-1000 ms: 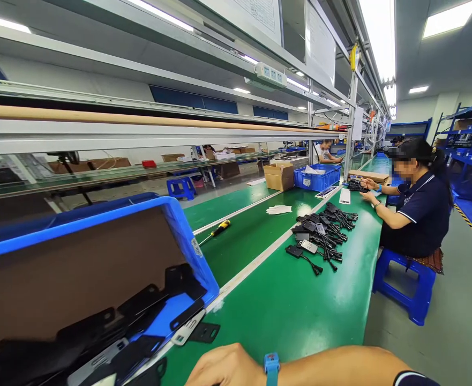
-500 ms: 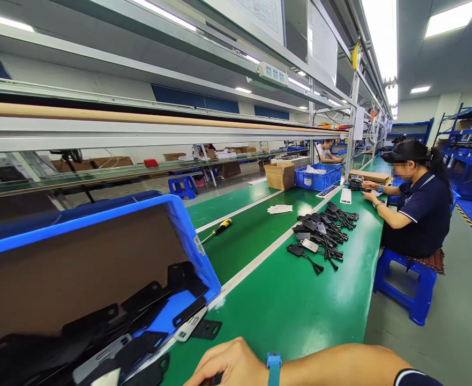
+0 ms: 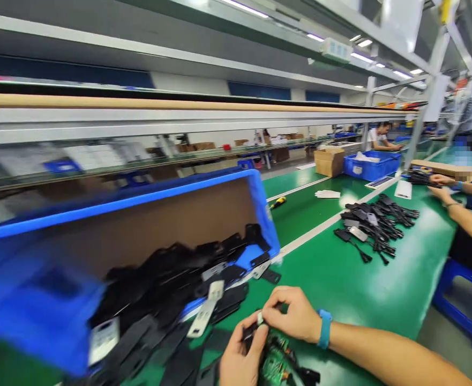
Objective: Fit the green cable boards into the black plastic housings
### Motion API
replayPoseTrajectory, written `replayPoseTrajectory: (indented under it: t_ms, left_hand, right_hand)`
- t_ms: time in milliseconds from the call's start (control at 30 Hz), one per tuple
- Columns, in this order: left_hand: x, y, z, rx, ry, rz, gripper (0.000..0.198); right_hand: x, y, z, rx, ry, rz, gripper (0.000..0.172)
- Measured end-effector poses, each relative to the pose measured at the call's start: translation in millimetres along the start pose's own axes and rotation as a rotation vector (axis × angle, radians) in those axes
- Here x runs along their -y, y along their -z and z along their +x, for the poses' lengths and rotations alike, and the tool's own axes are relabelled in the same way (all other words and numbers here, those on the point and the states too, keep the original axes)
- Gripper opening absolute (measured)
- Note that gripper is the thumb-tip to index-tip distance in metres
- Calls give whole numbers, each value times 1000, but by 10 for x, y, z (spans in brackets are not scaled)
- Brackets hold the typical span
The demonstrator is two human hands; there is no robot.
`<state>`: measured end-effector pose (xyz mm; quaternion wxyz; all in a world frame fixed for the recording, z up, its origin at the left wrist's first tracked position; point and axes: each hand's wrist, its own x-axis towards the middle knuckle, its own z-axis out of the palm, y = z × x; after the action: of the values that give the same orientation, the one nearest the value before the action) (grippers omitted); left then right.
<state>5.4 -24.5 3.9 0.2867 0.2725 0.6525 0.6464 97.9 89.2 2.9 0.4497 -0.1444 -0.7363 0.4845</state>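
Board [image 3: 278,365]: green, kept low at the bench's near edge, in front of the tipped bin [image 3: 179,185].
Left hand [image 3: 239,360]: fingers closed on the board's black end.
Right hand [image 3: 296,317]: fingertips pinched narrowly on a white part [image 3: 260,318] just above the board.
Plates [image 3: 171,279]: black, spilled from the bin.
Cables [image 3: 374,228]: piled well apart.
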Motion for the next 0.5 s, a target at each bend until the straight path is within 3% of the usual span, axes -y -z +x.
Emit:
replayPoseTrajectory:
  t_ms: [167, 300, 500]
  left_hand:
    - [-26, -83, -102, -5, -29, -94, 48]
    - [-15, -92, -131, -65, -19, -249, 46]
    - [47, -82, -124, -25, 67, -427, 52]
  right_hand:
    - [28, 24, -74, 77, -10, -22, 13]
    - [-89, 105, -43, 98, -18, -131, 17]
    - [-595, 300, 542, -9, -157, -458, 21]
